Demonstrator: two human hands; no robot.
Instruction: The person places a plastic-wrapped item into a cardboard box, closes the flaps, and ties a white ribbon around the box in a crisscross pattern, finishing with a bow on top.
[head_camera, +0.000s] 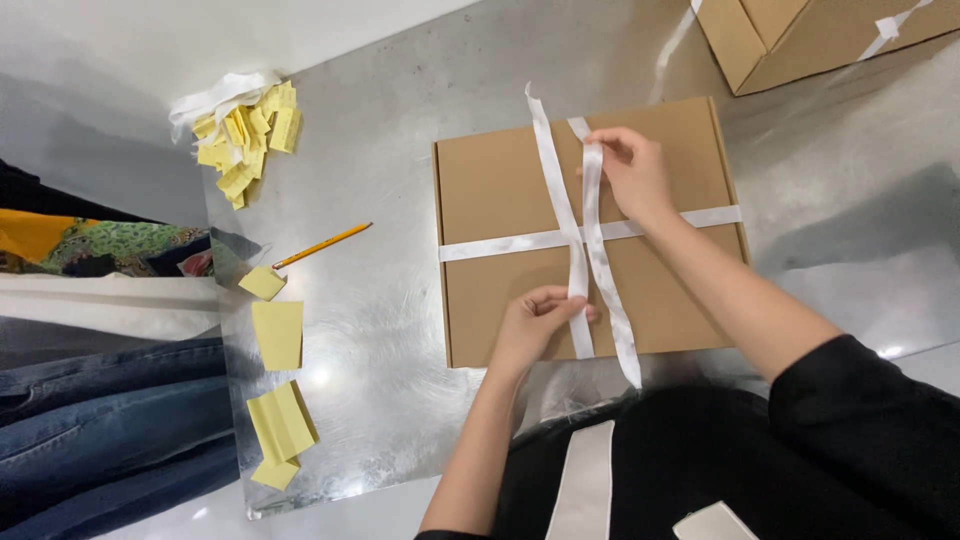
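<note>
A flat brown cardboard box (500, 180) lies on a shiny metal table (400, 330). A white ribbon (505, 242) runs across its lid and crosses two lengthwise strands near the middle. My left hand (535, 322) pinches one strand at the box's near edge. My right hand (632, 172) holds the other strand near the far edge, fingers closed on it. One loose end sticks out past the far edge and another hangs over the near edge.
A yellow pencil (322, 245) lies left of the box. Yellow paper slips (278, 335) lie along the table's left edge, with a heap of yellow tags and white ribbon (245, 130) at the far left. Another cardboard box (800, 35) stands at the far right. Folded jeans (100, 420) lie left.
</note>
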